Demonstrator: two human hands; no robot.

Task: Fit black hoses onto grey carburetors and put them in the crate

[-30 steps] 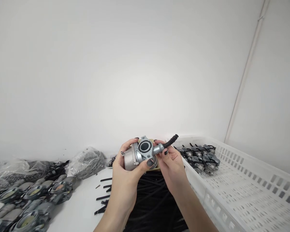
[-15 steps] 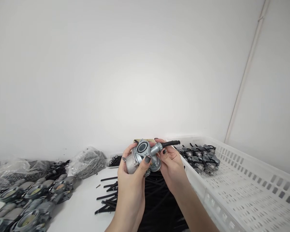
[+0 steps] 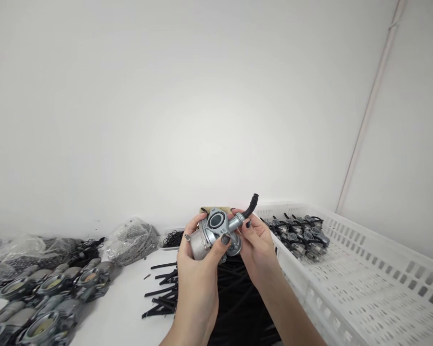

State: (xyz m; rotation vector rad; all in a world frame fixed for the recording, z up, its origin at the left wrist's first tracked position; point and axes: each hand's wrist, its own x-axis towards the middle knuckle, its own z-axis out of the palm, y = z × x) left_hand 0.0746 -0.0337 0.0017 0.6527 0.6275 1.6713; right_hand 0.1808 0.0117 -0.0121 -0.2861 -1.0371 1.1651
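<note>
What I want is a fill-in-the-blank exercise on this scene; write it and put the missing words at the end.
Counting the left hand and the right hand, the metal part is held by ____ hands. The bent hose on that part is coloured ____. The slotted crate is coloured ____. In the picture, the clear bag nearest the hands lies to their ____.

Missing words: two; black; white; left.
</note>
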